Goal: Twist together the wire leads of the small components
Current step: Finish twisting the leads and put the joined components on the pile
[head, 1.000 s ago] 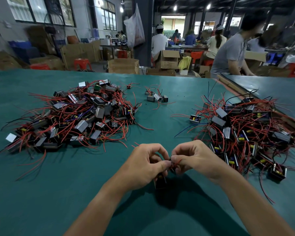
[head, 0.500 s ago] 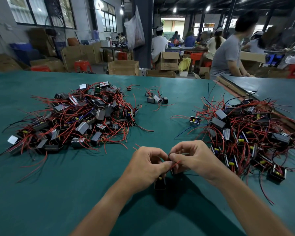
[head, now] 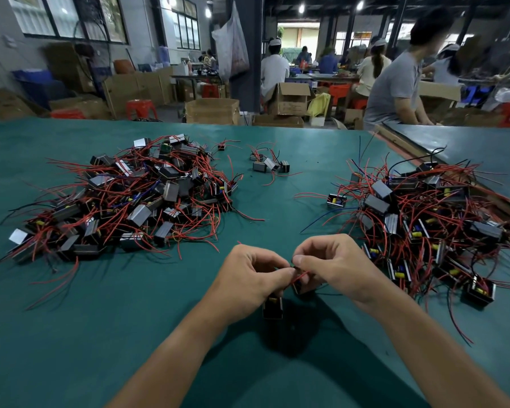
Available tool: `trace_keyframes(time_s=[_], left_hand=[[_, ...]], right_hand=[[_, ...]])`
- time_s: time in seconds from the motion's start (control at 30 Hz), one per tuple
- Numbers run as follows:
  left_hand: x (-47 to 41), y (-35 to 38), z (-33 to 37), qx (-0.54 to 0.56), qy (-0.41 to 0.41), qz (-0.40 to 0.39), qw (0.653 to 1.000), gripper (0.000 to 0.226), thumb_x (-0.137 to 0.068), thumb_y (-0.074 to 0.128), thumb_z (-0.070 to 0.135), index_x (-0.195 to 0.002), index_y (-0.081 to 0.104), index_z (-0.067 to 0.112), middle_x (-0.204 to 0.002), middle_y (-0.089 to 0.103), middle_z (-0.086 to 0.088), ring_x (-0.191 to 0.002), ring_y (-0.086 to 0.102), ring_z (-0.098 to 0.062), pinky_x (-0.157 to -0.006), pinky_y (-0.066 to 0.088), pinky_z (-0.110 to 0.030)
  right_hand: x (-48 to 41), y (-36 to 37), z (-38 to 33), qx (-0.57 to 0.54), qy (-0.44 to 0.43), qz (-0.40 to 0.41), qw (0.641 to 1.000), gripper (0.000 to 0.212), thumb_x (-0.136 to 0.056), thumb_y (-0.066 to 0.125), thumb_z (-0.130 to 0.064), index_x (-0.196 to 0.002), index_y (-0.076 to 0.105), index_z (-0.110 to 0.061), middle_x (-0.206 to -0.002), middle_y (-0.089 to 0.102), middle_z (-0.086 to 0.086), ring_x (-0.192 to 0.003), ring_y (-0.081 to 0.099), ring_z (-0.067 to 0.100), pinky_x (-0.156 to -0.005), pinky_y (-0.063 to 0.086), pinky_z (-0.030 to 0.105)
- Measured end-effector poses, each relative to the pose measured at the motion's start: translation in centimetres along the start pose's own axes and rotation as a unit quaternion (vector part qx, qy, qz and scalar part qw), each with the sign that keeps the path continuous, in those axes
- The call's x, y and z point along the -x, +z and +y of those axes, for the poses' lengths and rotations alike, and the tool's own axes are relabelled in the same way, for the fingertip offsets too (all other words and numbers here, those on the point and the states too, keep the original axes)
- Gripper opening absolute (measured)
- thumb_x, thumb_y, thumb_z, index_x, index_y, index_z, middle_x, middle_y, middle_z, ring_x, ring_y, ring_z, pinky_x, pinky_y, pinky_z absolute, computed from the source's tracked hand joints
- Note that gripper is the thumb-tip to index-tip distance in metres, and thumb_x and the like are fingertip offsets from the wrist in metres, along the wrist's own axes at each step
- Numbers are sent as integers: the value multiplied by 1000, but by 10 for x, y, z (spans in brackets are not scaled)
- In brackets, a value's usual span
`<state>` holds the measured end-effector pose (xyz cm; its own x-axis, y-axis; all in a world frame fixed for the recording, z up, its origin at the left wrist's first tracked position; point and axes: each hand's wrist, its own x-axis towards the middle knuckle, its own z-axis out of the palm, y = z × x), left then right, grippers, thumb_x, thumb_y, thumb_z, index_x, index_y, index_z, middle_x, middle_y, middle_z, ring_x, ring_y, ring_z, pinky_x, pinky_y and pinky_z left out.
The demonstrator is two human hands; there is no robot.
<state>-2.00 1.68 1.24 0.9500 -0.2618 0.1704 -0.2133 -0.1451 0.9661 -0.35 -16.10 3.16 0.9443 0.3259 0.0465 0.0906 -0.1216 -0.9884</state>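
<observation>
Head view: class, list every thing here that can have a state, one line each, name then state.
left hand: fingers curled, pinching the red lead.
right hand: fingers curled, pinching the same lead.
red lead: held between the two hands' fingertips.
black component: partly hidden under the left hand.
left pile: tangled, untouched.
right pile: tangled, untouched.
cardboard box: flaps open.

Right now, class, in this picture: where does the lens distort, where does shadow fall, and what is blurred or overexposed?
Head view: the wide-angle lens splays the side windows outward; same view: dark shadow pools on the green table beneath the left hand and right hand pinching a thin red wire lead; ceiling lamps blow out white, and the grey-shirted person looks smeared.
</observation>
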Motion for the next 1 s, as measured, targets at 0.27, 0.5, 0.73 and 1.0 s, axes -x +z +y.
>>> trace_keyframes(time_s=[0.27, 0.5, 0.73, 1.0], left_hand=[[-3, 2, -3, -1, -3, 20, 1000, 16, -83, 73, 7, -68, 73, 10, -55, 61, 0, -49, 48, -9, -50, 39, -23], [-2, 4, -4, -19, 15, 37, 999, 13, -73, 73, 25, -68, 74, 12, -55, 51, -2, -54, 39, -13, -51, 29, -30], [-2, 0, -3, -6, 3, 39, 999, 8, -71, 72, 21, -64, 75, 18, -55, 57, 1, -52, 43, -9, -50, 32, -23], [1, 1, 0, -86, 23, 54, 995, 13, -71, 70, 26, -67, 72, 13, -50, 52, 5, -48, 39, -7, -48, 30, -22]], right_hand=[[-1, 1, 2, -5, -7, 15, 1000, 27, -85, 67, 5, -64, 71, -12, -56, 61, 13, -45, 54, 16, -49, 55, 28], [0, 2, 1, 6, -20, 30, 999, 16, -84, 68, 8, -81, 68, -9, -62, 66, 10, -49, 56, 20, -50, 55, 32], [2, 4, 0, 116, -68, 21, 991, 16, -86, 70, -3, -76, 76, -15, -70, 68, 23, -60, 58, 22, -63, 54, 57], [6, -4, -5, 176, -50, -21, 983, 16, -86, 69, -6, -72, 73, -12, -62, 69, 4, -56, 60, 12, -59, 52, 40]])
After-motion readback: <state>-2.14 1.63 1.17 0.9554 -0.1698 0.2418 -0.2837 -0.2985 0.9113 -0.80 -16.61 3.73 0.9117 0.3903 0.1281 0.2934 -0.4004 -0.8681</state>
